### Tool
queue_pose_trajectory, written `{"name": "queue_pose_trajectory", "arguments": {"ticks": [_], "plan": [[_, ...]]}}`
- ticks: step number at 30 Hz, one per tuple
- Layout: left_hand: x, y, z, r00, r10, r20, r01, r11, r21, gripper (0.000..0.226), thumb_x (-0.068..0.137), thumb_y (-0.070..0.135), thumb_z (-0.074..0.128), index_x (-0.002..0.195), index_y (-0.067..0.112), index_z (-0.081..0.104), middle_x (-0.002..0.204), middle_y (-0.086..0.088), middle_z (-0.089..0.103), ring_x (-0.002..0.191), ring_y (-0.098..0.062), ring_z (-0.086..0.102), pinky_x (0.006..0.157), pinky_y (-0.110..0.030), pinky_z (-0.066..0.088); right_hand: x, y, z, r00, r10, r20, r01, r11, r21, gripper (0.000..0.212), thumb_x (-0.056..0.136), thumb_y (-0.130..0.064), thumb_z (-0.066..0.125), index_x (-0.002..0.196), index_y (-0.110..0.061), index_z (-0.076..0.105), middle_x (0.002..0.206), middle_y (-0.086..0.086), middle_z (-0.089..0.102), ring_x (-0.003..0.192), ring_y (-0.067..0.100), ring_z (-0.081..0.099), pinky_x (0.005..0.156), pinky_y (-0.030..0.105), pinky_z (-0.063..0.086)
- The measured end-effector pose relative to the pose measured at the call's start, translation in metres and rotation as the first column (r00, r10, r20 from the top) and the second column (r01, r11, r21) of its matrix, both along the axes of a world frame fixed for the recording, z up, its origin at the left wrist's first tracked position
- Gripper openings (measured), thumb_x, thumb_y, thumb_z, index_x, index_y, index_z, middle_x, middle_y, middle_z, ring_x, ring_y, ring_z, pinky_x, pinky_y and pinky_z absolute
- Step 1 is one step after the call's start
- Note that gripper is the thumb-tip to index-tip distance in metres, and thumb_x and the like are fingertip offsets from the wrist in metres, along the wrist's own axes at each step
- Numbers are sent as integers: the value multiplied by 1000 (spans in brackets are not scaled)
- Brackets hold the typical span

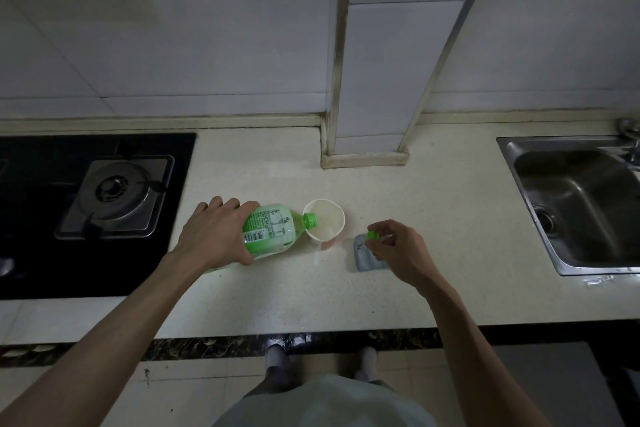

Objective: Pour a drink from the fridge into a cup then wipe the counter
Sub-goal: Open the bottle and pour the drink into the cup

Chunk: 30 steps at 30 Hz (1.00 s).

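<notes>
Pouring is the step in hand, as seen from the head view. The left grip (214, 236) is wrapped round the body of a green plastic drink bottle (273, 229), which is tipped nearly level. Its uncapped green neck reaches over the left rim of a white paper cup (329, 218). The cup stands upright on the pale speckled tabletop (415, 191). Whether liquid is running, and how full the cup is, cannot be told in this dim light.

Just right of the cup, the right grip (398, 250) pinches the green screw cap (373, 235) between thumb and fingertips. It is held above a folded blue-grey cloth (362, 258) that lies flat on the tabletop. A black gas hob (114, 194) sits well left of the cup, a steel sink (571, 201) well right of it, and a tiled pillar (374, 80) behind it.

The drink appears to be already out of the fridge and opened, while wiping is not yet begun. The next move likely calls for:
- righting the bottle once the cup is filled
- screwing the cap back on
- taking up the cloth

A spill at the cup's left rim is the evident risk.

The bottle's green label carries a white panel of small print and a barcode. None of it is legible, and no brand can be read.
</notes>
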State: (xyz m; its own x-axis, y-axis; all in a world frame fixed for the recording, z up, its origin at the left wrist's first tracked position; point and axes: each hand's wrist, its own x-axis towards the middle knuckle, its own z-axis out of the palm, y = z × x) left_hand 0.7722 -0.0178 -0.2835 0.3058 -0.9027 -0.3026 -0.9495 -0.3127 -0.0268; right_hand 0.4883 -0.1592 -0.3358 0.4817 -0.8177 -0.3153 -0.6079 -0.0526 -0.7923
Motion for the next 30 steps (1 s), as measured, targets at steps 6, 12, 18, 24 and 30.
{"name": "queue_pose_trajectory", "arguments": {"ticks": [6, 12, 18, 24, 30], "plan": [[0, -2, 1, 1000, 2, 1, -2, 1000, 3, 93, 64, 53, 73, 145, 33, 33, 120, 6, 55, 110, -19, 46, 93, -33, 36, -1, -1, -1, 1000, 1, -6, -1, 1000, -5, 29, 89, -17, 68, 117, -11, 64, 107, 6, 67, 89, 18, 66, 67, 14, 47], [-1, -3, 1, 1000, 1, 0, -1, 1000, -1, 92, 64, 53, 74, 145, 34, 33, 119, 6, 55, 108, -18, 46, 92, -31, 36, -2, -4, -4, 1000, -2, -15, 2, 1000, -3, 29, 88, -19, 69, 116, -12, 65, 105, 6, 68, 89, 19, 67, 71, 21, 52], [1, -5, 0, 1000, -1, 3, 1, 1000, 1, 94, 64, 53, 73, 146, 33, 32, 121, 6, 55, 109, -18, 46, 93, -32, 36, 0, -6, -4, 1000, -19, -8, 19, 1000, 2, 27, 88, -17, 69, 114, -13, 66, 105, 6, 68, 89, 19, 67, 71, 21, 53], [2, -9, 0, 1000, -3, 5, 3, 1000, 4, 93, 63, 53, 73, 145, 33, 33, 120, 6, 56, 109, -19, 46, 92, -32, 36, 2, -6, -3, 1000, -18, -6, 18, 1000, 16, 28, 88, -17, 69, 115, -12, 65, 107, 7, 68, 91, 21, 67, 76, 24, 54], [4, -10, 0, 1000, -5, 4, 5, 1000, 3, 94, 63, 53, 73, 145, 33, 33, 119, 5, 56, 109, -19, 47, 91, -32, 36, 4, -9, -2, 1000, -8, -15, 8, 1000, 15, 28, 89, -15, 68, 116, -10, 64, 107, 8, 68, 88, 20, 68, 74, 22, 53]]}}
